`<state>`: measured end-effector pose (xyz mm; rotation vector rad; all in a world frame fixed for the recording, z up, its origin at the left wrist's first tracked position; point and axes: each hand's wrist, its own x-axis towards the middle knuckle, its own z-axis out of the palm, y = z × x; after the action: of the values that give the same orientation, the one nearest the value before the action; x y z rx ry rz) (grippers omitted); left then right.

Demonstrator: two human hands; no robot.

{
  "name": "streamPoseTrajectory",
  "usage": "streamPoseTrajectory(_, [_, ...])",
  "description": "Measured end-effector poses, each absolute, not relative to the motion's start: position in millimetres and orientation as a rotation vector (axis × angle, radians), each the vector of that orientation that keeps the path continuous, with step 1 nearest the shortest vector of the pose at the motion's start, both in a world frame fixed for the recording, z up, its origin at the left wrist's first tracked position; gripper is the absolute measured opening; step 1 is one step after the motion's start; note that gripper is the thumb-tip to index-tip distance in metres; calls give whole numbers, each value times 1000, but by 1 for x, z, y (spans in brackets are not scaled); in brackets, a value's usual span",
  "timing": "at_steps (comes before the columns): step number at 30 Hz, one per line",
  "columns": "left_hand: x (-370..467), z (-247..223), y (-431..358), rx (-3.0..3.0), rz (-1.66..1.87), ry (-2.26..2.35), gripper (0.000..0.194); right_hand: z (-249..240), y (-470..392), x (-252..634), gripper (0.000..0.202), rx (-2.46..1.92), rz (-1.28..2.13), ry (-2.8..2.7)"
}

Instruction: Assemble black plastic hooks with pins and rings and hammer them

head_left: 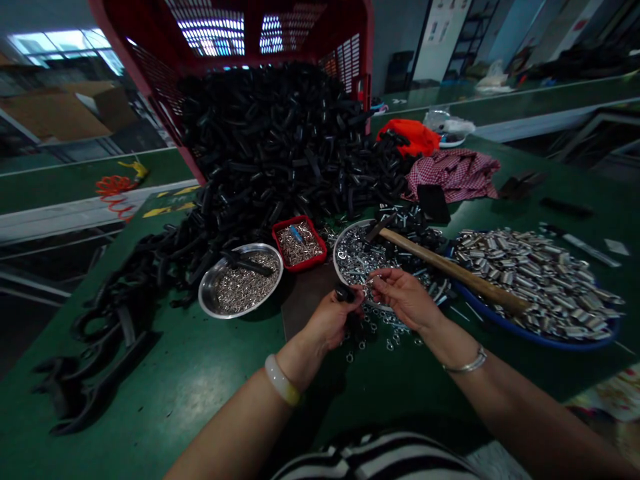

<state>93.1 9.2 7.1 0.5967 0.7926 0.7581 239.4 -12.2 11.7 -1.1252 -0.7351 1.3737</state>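
My left hand point(330, 317) is closed round a black plastic part point(344, 292), most of it hidden by the fingers. Close beside it, my right hand point(405, 297) pinches a small shiny metal piece point(369, 285) too small to make out fully. Both hands are just in front of a round bowl point(341, 273) of small metal eye pieces and screws. Several loose metal eye pieces point(390, 343) lie on the green table under the hands. A hammer point(450, 267) with a wooden handle rests across the bowl and the blue basin.
A red crate point(361, 40) on its side spills a heap of black plastic parts point(280, 140). Left of my hands stand a steel bowl point(205, 300) and a red tray point(324, 257) of small metal pieces. A blue basin point(530, 337) of metal sleeves is at right, a checked cloth point(455, 175) behind.
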Motion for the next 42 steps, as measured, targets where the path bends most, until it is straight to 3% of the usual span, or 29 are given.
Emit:
streamPoseTrajectory(10, [91, 12, 4, 609, 901, 621, 34, 25, -6, 249, 28, -1184, 1447, -951])
streamPoseTrajectory(13, [89, 12, 4, 627, 878, 797, 32, 31, -8, 246, 26, -1293, 1187, -1135])
streamPoseTrajectory(17, [81, 13, 5, 574, 686, 805, 27, 49, -15, 232, 17, -1293, 799, -1543])
streamPoseTrajectory(23, [73, 16, 1, 423, 361, 753, 4, 71, -17, 219, 14, -1152, 808, -1691])
streamPoseTrajectory(30, [72, 18, -2, 461, 305, 735, 7, 66, -12, 222, 13, -1158, 722, -1944])
streamPoseTrajectory(35, [69, 11, 1, 398, 286, 617, 6, 62, -12, 224, 13, -1154, 907, -1828])
streamPoseTrajectory(42, [67, 8, 6, 308, 250, 576, 9, 63, -14, 217, 11, -1144, 772, -1811])
